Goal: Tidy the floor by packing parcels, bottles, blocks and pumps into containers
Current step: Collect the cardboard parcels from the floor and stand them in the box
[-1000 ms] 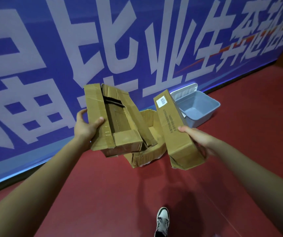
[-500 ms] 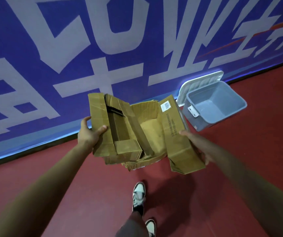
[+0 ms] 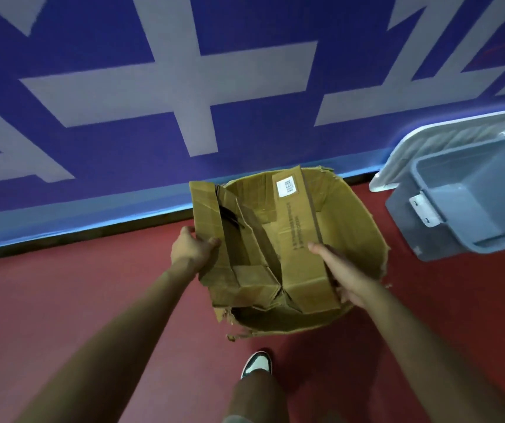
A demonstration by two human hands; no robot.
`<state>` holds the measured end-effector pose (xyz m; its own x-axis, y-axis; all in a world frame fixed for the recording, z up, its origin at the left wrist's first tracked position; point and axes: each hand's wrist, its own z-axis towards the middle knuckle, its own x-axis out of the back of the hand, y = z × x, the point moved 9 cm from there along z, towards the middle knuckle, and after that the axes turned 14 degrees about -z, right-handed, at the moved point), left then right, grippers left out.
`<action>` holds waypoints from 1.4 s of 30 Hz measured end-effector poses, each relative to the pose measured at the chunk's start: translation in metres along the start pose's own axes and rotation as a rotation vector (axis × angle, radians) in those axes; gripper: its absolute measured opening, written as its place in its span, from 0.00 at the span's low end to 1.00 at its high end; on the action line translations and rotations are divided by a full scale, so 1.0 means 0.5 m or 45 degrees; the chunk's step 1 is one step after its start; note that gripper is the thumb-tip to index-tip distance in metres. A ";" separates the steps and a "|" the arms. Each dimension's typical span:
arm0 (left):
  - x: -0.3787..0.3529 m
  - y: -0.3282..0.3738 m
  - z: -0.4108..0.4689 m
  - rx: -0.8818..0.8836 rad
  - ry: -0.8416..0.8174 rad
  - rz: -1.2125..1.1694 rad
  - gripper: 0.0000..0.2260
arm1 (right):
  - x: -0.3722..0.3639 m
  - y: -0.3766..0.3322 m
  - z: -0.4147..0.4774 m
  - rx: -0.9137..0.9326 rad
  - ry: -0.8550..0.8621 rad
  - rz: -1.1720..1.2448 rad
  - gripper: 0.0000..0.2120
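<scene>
Two cardboard parcels hang over a large torn open carton [image 3: 355,227] on the red floor by the wall. My left hand [image 3: 191,250] grips the left edge of a crumpled, split parcel [image 3: 236,239]. My right hand [image 3: 342,276] holds the long narrow parcel [image 3: 298,239] with a white barcode label, thumb on top and fingers under its right side. Both parcels sit low inside the carton's mouth and touch each other near their lower ends.
A grey plastic bin [image 3: 464,206] stands open and empty at the right, its white lid [image 3: 446,138] leaning against the blue banner wall [image 3: 245,87]. My shoe [image 3: 257,363] is on the red floor [image 3: 62,300] just before the carton.
I have stepped closer to the carton. Both parcels came down and together, from held apart in the air into the carton's opening. The grey bin now lies farther right.
</scene>
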<state>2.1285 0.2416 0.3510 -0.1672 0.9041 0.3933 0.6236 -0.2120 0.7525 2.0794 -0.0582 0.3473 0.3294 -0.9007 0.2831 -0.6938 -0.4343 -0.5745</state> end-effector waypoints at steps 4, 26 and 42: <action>-0.089 -0.072 0.106 -0.076 -0.002 0.151 0.24 | -0.044 0.070 0.178 0.042 -0.035 -0.067 0.24; -0.442 -0.464 0.365 0.285 -0.187 0.132 0.29 | -0.261 0.325 0.743 -0.009 -0.200 0.013 0.31; -0.395 -0.507 0.370 0.179 0.089 0.115 0.41 | -0.285 0.264 0.765 0.108 -0.014 -0.651 0.24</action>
<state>2.1446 0.1854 -0.0151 -0.1553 0.8546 0.4956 0.7383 -0.2329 0.6330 2.1859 0.0100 -0.0625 0.6199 -0.5730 0.5361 -0.3879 -0.8177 -0.4254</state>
